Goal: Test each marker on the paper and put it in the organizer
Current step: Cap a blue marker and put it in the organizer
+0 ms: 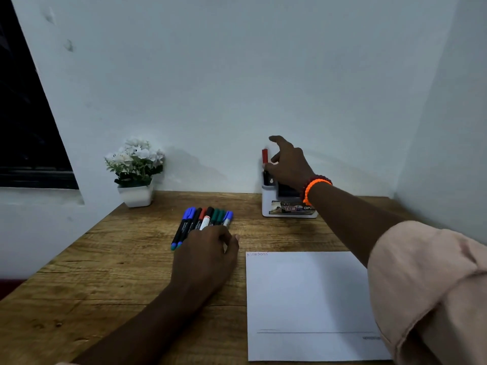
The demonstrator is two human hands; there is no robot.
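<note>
With the right hand (pixel 286 164) pinching the red marker (pixel 264 156) upright over the organizer (pixel 287 206) at one o'clock, lower it straight into the slot before releasing, while the left hand's (pixel 208 251) fingers rest curled on the marker row (pixel 203 222).

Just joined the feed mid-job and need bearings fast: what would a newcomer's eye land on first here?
First, the right hand at the back of the wooden desk, pinching a red marker upright at the white organizer. Next, the left hand resting on the row of markers at desk centre. Then the white paper at front right, a small red scribble in its top-left corner.
</note>
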